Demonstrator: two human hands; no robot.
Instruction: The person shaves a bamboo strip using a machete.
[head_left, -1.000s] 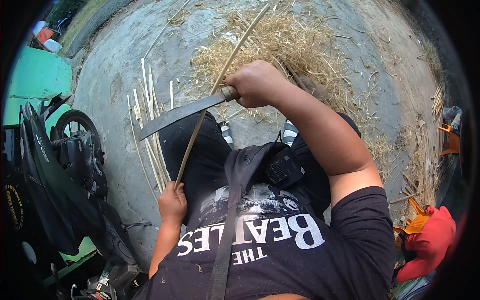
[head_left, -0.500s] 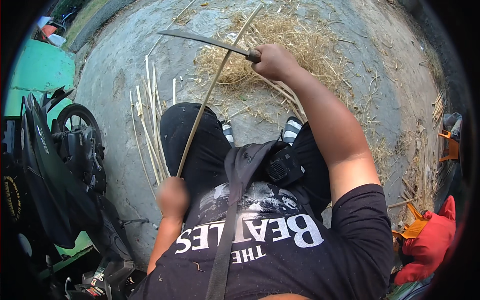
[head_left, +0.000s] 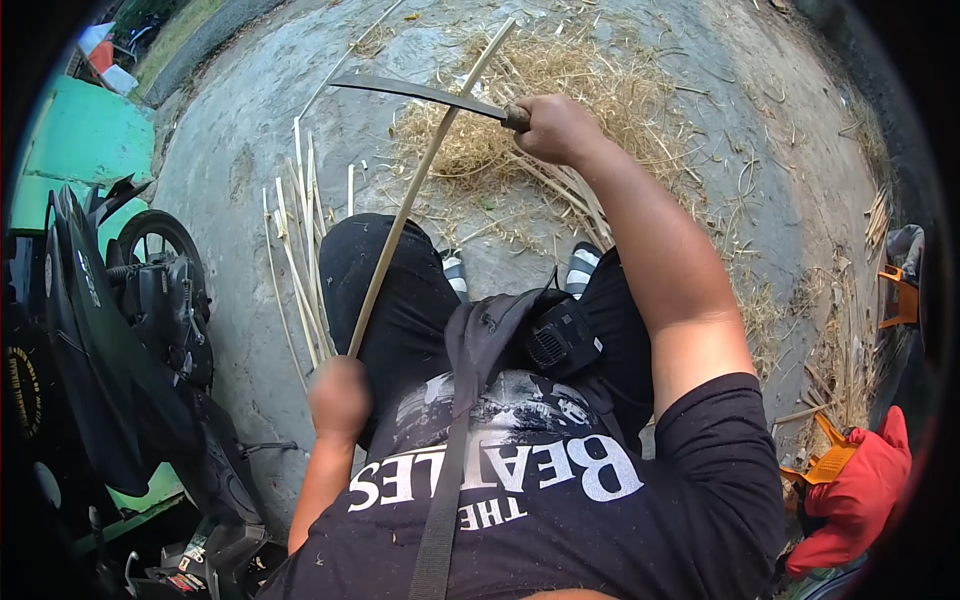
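My right hand (head_left: 556, 128) is closed round the short handle of a machete (head_left: 420, 93), whose long dark blade points left. The blade crosses a long pale strip of bamboo (head_left: 405, 205) near its far end and appears to touch it. My left hand (head_left: 339, 398) is closed round the near end of that strip, by my left thigh; a blur covers part of this hand. The strip slants up and to the right across my left knee, its tip over a heap of thin curled shavings (head_left: 570, 100) on the ground.
Several pale strips (head_left: 297, 260) lie left of my leg, and more strips (head_left: 570, 185) beside the shavings. A motorbike (head_left: 130, 330) stands at the left by a green surface (head_left: 85, 130). At the right are an orange plastic chair (head_left: 832, 462) and red cloth (head_left: 862, 500).
The machete and my right hand have shifted slightly to the right and nearer. The strip is tilted much as before, and my left hand keeps its grip with only a small shift.
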